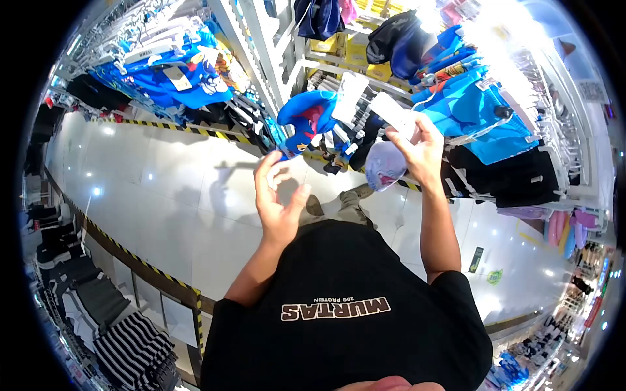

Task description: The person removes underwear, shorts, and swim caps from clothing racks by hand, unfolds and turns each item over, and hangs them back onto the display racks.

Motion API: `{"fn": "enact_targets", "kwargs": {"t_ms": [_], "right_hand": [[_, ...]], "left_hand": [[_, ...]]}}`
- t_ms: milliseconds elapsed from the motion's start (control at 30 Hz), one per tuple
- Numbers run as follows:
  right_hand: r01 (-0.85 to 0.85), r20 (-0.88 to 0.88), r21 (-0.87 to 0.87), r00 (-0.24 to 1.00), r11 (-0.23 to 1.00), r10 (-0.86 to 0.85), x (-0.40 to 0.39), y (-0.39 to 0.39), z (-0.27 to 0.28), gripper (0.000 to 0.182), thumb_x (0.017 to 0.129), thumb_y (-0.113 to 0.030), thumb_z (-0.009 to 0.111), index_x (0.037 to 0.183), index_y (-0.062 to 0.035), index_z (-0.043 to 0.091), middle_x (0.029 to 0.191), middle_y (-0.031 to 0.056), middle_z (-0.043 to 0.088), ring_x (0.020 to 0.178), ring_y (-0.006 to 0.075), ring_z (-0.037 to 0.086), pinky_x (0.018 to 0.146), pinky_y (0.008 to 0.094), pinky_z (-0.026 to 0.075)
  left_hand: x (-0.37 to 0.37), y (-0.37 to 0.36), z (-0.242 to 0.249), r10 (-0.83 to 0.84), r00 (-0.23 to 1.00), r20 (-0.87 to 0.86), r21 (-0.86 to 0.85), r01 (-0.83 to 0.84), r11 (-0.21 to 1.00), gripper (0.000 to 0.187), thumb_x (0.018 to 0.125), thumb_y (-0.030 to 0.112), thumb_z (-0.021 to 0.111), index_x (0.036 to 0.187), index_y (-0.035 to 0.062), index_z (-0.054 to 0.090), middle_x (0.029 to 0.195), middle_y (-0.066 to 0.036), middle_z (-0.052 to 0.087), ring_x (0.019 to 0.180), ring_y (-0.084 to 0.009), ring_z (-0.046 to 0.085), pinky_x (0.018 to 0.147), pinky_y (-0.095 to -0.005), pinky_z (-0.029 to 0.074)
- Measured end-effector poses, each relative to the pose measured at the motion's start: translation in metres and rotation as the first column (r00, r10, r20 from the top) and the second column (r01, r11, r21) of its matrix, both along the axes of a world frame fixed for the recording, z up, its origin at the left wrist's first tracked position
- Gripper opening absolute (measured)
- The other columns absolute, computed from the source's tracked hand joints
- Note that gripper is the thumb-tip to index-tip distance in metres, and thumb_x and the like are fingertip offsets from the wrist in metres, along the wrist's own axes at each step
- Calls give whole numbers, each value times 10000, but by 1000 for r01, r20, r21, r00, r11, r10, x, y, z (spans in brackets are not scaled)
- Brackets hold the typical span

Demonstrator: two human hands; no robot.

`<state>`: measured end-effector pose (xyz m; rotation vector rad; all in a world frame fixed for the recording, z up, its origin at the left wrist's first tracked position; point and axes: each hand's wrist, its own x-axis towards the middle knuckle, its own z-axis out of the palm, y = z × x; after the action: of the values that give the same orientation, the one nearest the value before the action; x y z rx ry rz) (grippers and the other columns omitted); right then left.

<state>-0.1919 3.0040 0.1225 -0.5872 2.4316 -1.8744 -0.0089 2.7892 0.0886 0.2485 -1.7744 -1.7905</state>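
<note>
My right hand (420, 148) is closed, thumb and fingers pinching a white card-like piece (390, 112). Just below those fingers hangs a pale lavender cap (386, 164) with a coloured print. Off to the left, my left hand (279, 207) has its fingers apart and curved, with nothing in the palm. Its fingertips come right up to the lower edge of a blue cap (306, 107) with red on it, which hangs at the rack. Behind both caps are several small garments on white hangers (326, 85).
Blue shorts (499, 117) hang at the right, above black garments (505, 171). More blue printed clothes (189, 81) line the upper left. A white rack post (251, 55) rises between the sections. Striped folded clothes (134, 342) lie behind at the lower left, past pale floor tiles (156, 195).
</note>
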Motion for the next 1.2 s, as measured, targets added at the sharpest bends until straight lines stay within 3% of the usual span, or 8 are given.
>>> {"fn": "enact_targets", "kwargs": {"t_ms": [67,267,400,500,767,933,1067,1200], "right_hand": [[-40,75,-145,996,989,52,3,-4,-7,319,765,-72,816,1038,-16,659,935,18,664,863,95,601,785,264,491],[-151,192,-333,956,931,224,15,-7,-10,322,805,-79,793,1083,-11,643,976,28,661,887,96,600,804,258,483],[-153,321,-429,896,890,308,21,-10,-16,354,823,-95,779,1130,-6,626,981,35,661,856,93,606,772,252,492],[-190,321,-454,877,871,358,24,-13,-18,351,825,-88,772,1134,-6,626,989,38,663,850,95,612,763,252,499],[-150,375,-541,838,828,397,29,-19,-33,364,864,-103,726,1187,20,610,1087,85,674,970,138,639,880,295,511],[-76,431,-641,788,764,439,37,-29,-25,374,899,-131,709,1225,17,601,1109,82,672,965,140,647,864,285,518],[-111,397,-760,700,640,593,41,-32,-21,521,858,-443,735,1128,-27,575,891,80,645,704,175,611,618,322,489],[6,402,-875,564,484,721,42,-37,-38,413,965,-472,514,992,-60,544,739,42,502,669,162,483,622,324,413]], "left_hand": [[-8,-2,0,-14,999,29,-134,18,991,899,811,165,798,1496,-30,248,1490,-178,348,1314,-307,418,1062,-440,354],[-29,13,-3,29,998,49,-50,-27,998,842,838,84,756,1518,44,263,1506,-159,351,1303,-283,449,1033,-409,390],[-39,6,4,-199,976,88,-68,206,976,500,879,32,696,1347,-2,522,1314,-105,560,1159,-201,565,952,-335,452],[-34,18,7,-387,921,32,148,379,913,246,907,52,697,1127,-32,630,1032,-72,675,929,-117,612,847,-268,481],[-28,21,-6,-419,906,-68,175,424,889,229,908,138,731,1003,-37,618,915,-41,658,842,-91,577,777,-235,459],[-31,26,1,-376,923,-87,174,385,906,488,952,323,666,1225,-65,554,1155,-115,598,1049,-166,564,943,-317,438],[-45,21,-54,-552,833,31,26,551,834,879,760,336,860,1414,5,374,1363,-136,475,1281,-244,442,1096,-403,330],[-28,35,-51,-651,721,237,102,648,755,485,836,180,791,1224,-18,580,1148,-108,635,1104,-179,573,989,-356,435]]}}
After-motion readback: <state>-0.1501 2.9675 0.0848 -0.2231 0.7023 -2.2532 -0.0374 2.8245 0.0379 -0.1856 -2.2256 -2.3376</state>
